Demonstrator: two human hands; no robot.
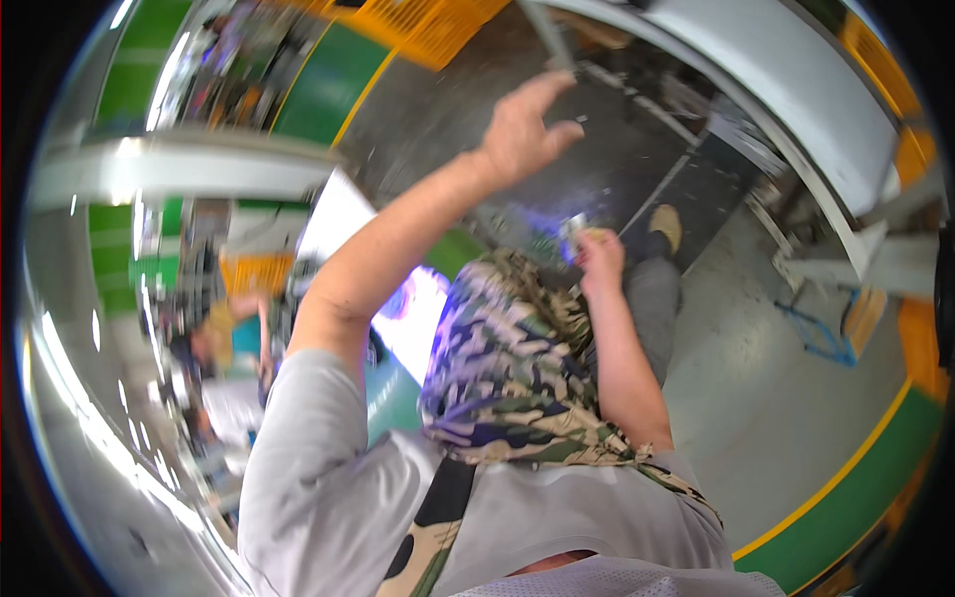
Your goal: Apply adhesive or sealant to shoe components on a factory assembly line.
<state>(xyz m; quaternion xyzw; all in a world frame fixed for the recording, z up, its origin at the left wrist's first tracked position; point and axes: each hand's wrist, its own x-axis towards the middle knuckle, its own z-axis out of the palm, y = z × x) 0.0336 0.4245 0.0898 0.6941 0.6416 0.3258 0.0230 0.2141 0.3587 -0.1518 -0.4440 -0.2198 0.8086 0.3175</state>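
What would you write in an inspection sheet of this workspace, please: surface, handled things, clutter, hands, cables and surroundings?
Surface: grey floor, darker toward the top.
Handled things: small pale thing, too blurred to identify.
Clutter: yellow crate at top; blue frame on the floor at right.
Hands: left hand open, nothing in it; right hand closed on the small pale thing.
Cables: nothing seen.
Surroundings: white-topped bench at upper right; another person at left.

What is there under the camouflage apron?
Past the right edge of the apron, a grey trouser leg and a tan shoe show; the rest is covered and cannot be seen.
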